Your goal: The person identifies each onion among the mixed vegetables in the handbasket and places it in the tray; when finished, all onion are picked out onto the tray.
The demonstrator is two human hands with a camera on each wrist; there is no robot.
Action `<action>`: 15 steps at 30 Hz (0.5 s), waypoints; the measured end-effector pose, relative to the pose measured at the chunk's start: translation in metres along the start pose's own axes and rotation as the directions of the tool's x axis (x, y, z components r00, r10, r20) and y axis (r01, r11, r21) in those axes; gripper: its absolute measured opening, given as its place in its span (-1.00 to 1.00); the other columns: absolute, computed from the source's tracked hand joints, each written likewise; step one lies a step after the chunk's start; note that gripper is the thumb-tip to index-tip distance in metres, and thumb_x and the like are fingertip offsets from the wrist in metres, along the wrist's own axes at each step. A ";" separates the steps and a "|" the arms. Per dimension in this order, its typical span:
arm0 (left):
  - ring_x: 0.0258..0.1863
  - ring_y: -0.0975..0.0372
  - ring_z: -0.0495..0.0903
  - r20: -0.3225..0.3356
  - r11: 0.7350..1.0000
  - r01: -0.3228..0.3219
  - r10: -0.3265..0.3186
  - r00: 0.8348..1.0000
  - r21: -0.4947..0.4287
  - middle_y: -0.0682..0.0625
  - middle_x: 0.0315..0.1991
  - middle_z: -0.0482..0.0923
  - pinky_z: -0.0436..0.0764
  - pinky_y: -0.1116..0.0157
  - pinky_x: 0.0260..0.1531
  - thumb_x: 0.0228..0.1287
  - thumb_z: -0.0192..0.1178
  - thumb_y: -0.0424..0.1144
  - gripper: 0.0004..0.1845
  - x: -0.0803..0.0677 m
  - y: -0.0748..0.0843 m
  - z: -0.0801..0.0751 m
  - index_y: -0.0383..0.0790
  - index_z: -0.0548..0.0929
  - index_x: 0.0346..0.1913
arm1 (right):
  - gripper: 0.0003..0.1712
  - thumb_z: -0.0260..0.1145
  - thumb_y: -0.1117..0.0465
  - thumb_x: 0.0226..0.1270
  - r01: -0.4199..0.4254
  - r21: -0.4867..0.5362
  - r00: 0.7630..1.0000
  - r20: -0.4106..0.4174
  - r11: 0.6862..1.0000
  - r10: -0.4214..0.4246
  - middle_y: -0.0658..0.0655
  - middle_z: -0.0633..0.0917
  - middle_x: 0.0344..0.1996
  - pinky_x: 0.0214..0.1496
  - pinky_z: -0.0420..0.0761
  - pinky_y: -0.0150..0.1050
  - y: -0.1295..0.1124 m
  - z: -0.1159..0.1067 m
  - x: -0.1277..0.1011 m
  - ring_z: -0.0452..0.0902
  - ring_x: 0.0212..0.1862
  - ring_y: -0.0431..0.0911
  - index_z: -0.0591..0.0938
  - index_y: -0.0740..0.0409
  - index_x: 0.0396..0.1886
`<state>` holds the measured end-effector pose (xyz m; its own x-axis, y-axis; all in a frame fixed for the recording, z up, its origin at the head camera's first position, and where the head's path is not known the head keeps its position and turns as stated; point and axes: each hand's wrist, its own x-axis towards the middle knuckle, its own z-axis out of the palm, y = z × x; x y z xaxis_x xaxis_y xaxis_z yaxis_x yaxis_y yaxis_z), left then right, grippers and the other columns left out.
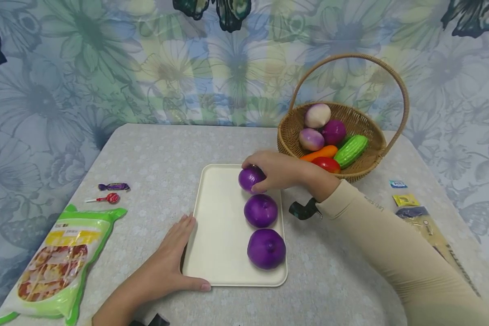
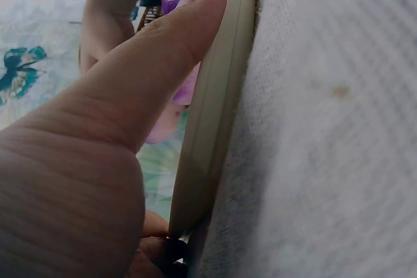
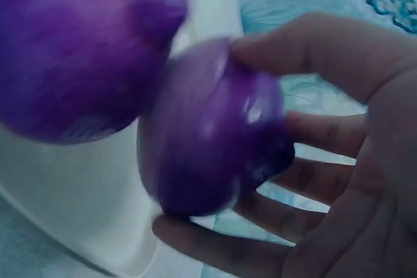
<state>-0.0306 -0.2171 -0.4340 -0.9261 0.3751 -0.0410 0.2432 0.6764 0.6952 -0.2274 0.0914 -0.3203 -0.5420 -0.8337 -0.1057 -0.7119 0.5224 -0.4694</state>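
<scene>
The right hand [image 1: 279,170] has fingers and thumb curled round the top purple onion [image 1: 247,179], near the middle of the frame, by the upper right corner of the tray [image 1: 220,226]; whether the tray bears its weight, I can't tell from here. A light grip should suit, since something so round could roll if let go before it sits steady. The middle onion [image 1: 261,211] lies just below it, so a careless nudge might push that into the bottom onion [image 1: 266,249]. The left hand [image 1: 172,262] is spread round the tray's lower left corner, holding nothing; gentle pressure there should stop it sliding on the bench [image 1: 155,154].
</scene>
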 end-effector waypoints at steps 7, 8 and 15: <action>0.65 -0.12 -0.27 -0.003 1.000 -0.011 0.011 1.000 -0.004 -0.23 0.70 -0.21 -0.16 -0.21 0.53 -0.21 0.61 0.44 0.60 0.000 -0.001 0.001 -0.33 -0.09 0.70 | -0.40 0.45 0.22 0.40 -0.039 -0.109 0.999 0.026 0.993 0.042 0.30 0.59 0.27 0.42 0.41 -0.04 0.004 0.013 0.001 0.47 0.31 0.13 0.55 0.38 0.35; 0.65 -0.12 -0.27 -0.005 1.000 -0.014 0.014 1.000 -0.005 -0.23 0.70 -0.21 -0.17 -0.21 0.53 -0.21 0.61 0.44 0.60 0.000 -0.001 0.001 -0.33 -0.09 0.70 | -0.41 0.45 0.22 0.41 -0.044 -0.108 0.998 0.032 0.993 0.047 0.30 0.59 0.28 0.43 0.40 -0.03 0.004 0.014 0.001 0.46 0.32 0.13 0.55 0.38 0.35; 0.65 -0.13 -0.26 -0.015 1.000 -0.027 0.027 1.000 0.002 -0.24 0.69 -0.18 -0.19 -0.14 0.55 -0.21 0.61 0.45 0.60 0.000 -0.002 0.002 -0.36 -0.08 0.69 | -0.39 0.45 0.16 0.44 -0.044 -0.114 0.998 0.044 0.993 0.049 0.28 0.59 0.30 0.46 0.36 -0.05 0.006 0.014 -0.001 0.45 0.35 0.11 0.55 0.35 0.37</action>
<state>-0.0311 -0.2173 -0.4367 -0.9232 0.3841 -0.0115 0.2690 0.6674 0.6944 -0.2249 0.0927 -0.3349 -0.5562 -0.8142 -0.1666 -0.7337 0.5752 -0.3618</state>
